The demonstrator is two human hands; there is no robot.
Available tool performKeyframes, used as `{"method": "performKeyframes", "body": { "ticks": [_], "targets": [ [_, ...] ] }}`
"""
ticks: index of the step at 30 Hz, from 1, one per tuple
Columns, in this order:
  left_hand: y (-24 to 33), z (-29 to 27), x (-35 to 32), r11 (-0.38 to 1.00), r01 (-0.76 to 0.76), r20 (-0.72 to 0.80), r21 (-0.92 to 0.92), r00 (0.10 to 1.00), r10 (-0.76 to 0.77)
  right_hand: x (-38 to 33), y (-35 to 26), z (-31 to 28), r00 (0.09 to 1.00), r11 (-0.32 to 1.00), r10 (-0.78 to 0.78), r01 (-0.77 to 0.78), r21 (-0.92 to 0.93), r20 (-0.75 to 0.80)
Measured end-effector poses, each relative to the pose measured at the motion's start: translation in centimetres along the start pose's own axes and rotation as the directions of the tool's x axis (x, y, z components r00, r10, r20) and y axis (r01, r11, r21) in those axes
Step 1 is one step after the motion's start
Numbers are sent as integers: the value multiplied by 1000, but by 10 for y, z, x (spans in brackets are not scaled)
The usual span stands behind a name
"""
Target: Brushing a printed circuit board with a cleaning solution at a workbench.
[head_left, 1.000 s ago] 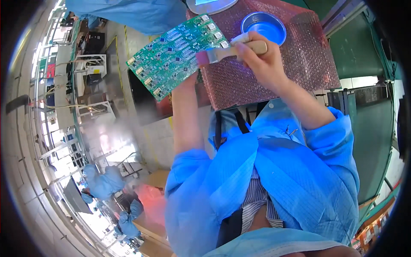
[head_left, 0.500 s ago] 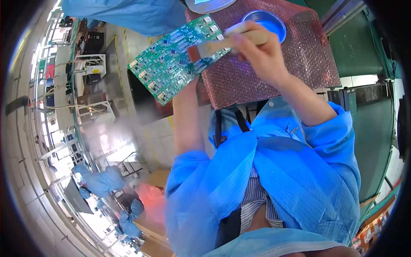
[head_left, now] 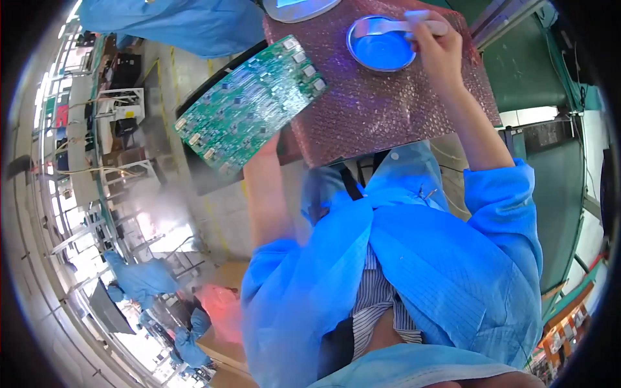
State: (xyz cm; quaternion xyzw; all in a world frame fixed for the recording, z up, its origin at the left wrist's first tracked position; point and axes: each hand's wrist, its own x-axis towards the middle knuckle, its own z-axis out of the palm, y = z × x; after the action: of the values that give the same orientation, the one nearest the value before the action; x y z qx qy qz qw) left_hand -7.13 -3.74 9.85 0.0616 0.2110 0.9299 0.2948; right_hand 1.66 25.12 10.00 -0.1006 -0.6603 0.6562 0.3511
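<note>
My left hand (head_left: 266, 150) supports a green circuit board (head_left: 242, 107) from underneath, at its near edge. The board hides most of those fingers. It is tilted, with small chips and several pale connectors along its short ends. My right hand (head_left: 441, 57) grips the handle of a flat brush (head_left: 393, 26) between thumb and fingers. The brush's bristle end is over the far part of a round metal dish (head_left: 381, 69). Inside the dish is a liquid that glows blue under the light. Whether the bristles touch the liquid, I cannot tell.
Pink bubble wrap (head_left: 343, 123) covers the work surface under the dish. A round pale object (head_left: 303, 11) stands at the far edge. Across from me is a person's blue sleeve (head_left: 174, 26). At left, farther off, are another person in blue (head_left: 143, 275) and a pink bag (head_left: 221, 310).
My right hand has carried the brush from over the board to the dish, away to the right. The board has tipped and sits slightly lower and to the left.
</note>
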Motion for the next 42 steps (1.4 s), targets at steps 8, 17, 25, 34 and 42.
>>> {"method": "performKeyframes", "body": {
  "ticks": [8,17,25,34,42],
  "targets": [
    [-24,-9,4,991,73,94,-111,994,-63,-8,47,-44,973,906,187,-223,-361,-133],
    [-32,-28,3,994,92,118,-59,989,-85,-13,41,-44,967,874,213,-254,-415,-142],
    [-38,-21,5,991,89,106,-98,991,-78,-10,5,-70,957,914,225,-272,-300,-182],
    [-50,-21,11,992,110,37,-59,994,-108,-16,-28,-57,971,973,148,-177,-146,-188],
    [-57,-14,12,988,141,64,-66,989,-137,-33,-48,2,958,955,-156,208,-212,239]
  ]
}}
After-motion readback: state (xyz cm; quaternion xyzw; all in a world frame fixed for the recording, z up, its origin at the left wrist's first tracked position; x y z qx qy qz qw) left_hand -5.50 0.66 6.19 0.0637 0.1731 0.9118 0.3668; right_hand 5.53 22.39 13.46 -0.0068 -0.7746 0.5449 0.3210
